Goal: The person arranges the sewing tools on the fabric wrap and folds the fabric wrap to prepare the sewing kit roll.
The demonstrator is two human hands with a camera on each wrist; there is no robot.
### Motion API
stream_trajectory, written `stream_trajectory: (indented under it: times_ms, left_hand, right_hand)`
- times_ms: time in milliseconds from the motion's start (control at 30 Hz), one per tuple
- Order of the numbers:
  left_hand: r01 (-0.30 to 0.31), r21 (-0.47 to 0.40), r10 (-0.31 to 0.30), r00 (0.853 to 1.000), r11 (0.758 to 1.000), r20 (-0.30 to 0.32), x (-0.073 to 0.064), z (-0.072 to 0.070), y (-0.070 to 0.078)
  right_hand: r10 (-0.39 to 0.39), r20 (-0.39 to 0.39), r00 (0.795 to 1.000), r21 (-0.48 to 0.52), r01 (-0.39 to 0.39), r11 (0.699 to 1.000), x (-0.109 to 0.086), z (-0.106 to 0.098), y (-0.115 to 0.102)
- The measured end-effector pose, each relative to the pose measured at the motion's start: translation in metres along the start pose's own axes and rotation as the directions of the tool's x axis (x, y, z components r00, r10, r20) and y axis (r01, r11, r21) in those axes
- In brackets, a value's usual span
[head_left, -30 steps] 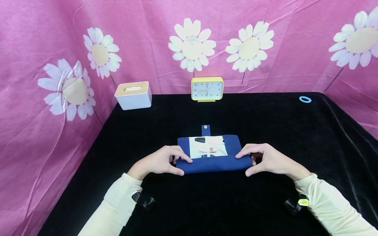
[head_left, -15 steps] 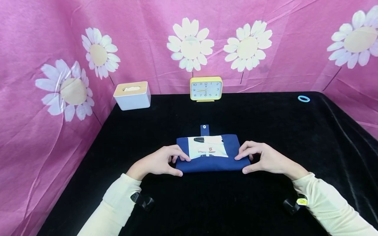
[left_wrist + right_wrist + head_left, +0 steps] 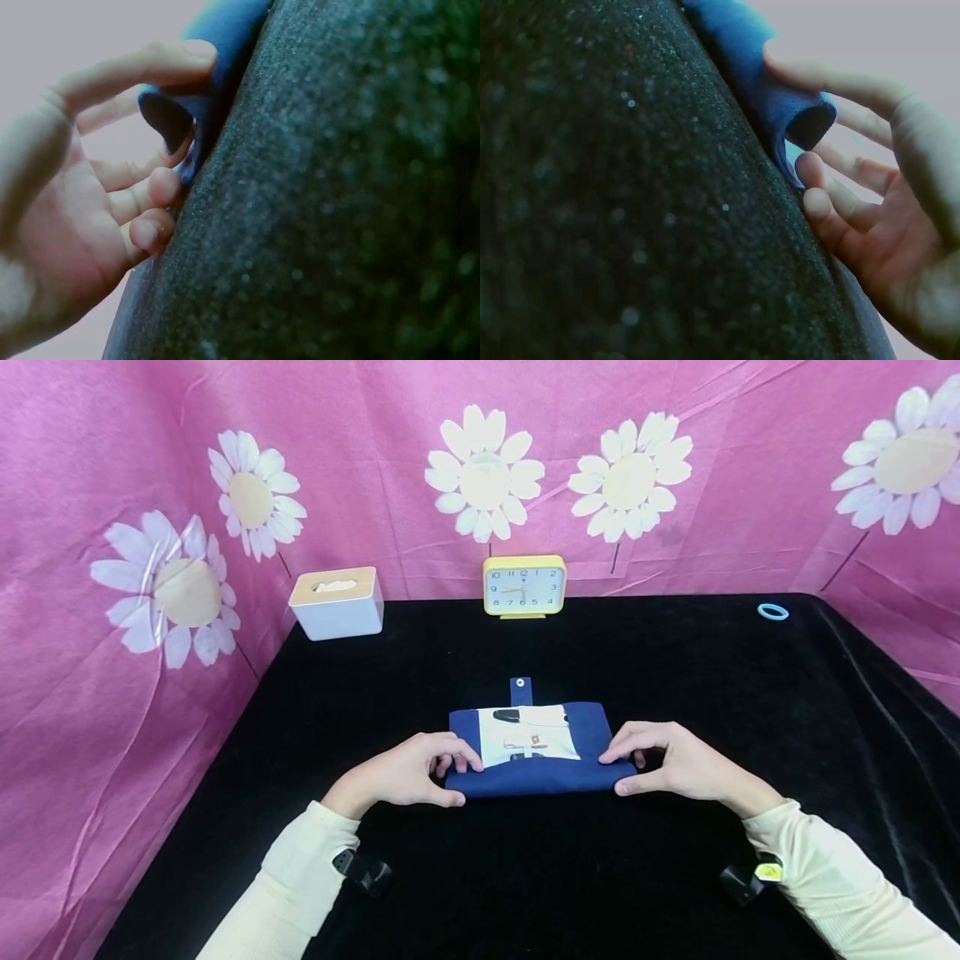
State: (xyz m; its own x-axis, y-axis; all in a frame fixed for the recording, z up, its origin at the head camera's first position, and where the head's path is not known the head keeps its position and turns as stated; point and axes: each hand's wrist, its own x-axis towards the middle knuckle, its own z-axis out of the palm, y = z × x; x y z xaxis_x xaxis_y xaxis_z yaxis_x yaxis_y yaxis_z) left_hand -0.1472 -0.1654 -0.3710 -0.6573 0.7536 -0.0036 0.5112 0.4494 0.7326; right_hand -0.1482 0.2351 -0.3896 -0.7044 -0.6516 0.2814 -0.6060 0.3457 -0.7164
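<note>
A navy blue cloth roll-up pouch (image 3: 540, 779) lies on the black cloth, its near edge folded over into a loose roll. Inside, a white panel (image 3: 491, 742) carries a black-ended slim item (image 3: 507, 716) and a small pinkish piece (image 3: 525, 743). At the roll's left end my left hand (image 3: 412, 770) grips it, thumb on the near side and fingers over the top. My right hand (image 3: 684, 766) holds the right end the same way. Both wrist views show the roll's hollow end, with the thumb (image 3: 180, 64) pressing the blue cloth (image 3: 739, 45).
On the pouch's far edge a snap strap (image 3: 521, 692) points away from me. Farther back stand a tissue box (image 3: 341, 610) and a yellow alarm clock (image 3: 524, 587). A light-blue ring (image 3: 772, 612) lies at the back right, before a pink flowered curtain (image 3: 360, 468).
My right hand has shifted slightly away from me at its end of the roll, and the near fold sits a touch farther forward. My left hand has barely moved.
</note>
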Motion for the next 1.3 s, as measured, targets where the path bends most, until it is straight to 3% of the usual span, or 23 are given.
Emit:
stream_trajectory:
  times_ms: [467,633,867,1033,1300]
  left_hand:
    - [0.027,-0.017,-0.028,0.998,0.999,-0.064,0.000,-0.003,0.000]
    - [-0.002,-0.037,-0.001,0.996,0.999,-0.091,0.000,-0.005,-0.002]
    - [-0.022,-0.087,0.013,0.995,0.996,-0.103,-0.002,-0.008,0.002]
    - [-0.018,-0.131,0.005,0.995,0.991,-0.101,-0.003,-0.010,0.002]
    - [-0.017,-0.270,-0.003,0.997,0.963,-0.072,-0.006,-0.013,0.007]
  right_hand:
    - [0.047,-0.046,0.998,-0.030,-0.048,0.998,-0.001,0.000,-0.001]
    - [0.067,-0.056,0.996,-0.007,-0.068,0.998,-0.001,0.000,-0.002]
    - [0.074,-0.053,0.996,0.068,-0.070,0.995,-0.001,-0.002,-0.005]
    - [0.123,-0.042,0.992,0.100,-0.118,0.988,-0.002,-0.004,-0.008]
    - [0.183,-0.025,0.983,0.157,-0.177,0.972,-0.003,-0.009,-0.014]
